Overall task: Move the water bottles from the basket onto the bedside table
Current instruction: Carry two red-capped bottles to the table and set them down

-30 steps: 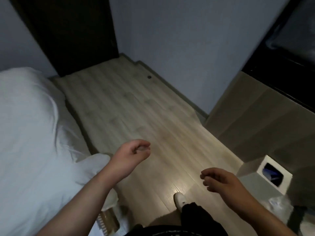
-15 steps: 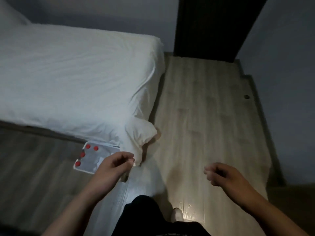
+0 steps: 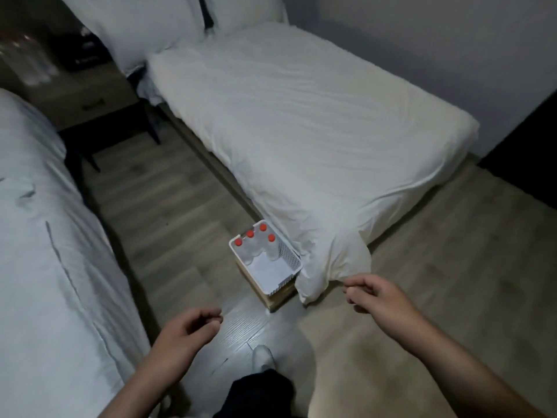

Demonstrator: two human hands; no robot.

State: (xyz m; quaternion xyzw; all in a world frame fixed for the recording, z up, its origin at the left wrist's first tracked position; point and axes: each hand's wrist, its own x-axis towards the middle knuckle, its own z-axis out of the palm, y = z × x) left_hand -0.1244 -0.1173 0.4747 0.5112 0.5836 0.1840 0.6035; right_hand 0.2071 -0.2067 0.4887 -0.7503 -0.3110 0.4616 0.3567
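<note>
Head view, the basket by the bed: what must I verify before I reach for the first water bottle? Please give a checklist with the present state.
1. Hands free: ok. The left hand and the right hand hold nothing.
2. Bottles reachable: ok. Four red-capped water bottles stand upright at the far end of the basket.
3. Duvet corner beside the basket: cannot tell whether it touches.
4. Room on the bedside table: cannot tell; its top is dark and blurred.
</note>
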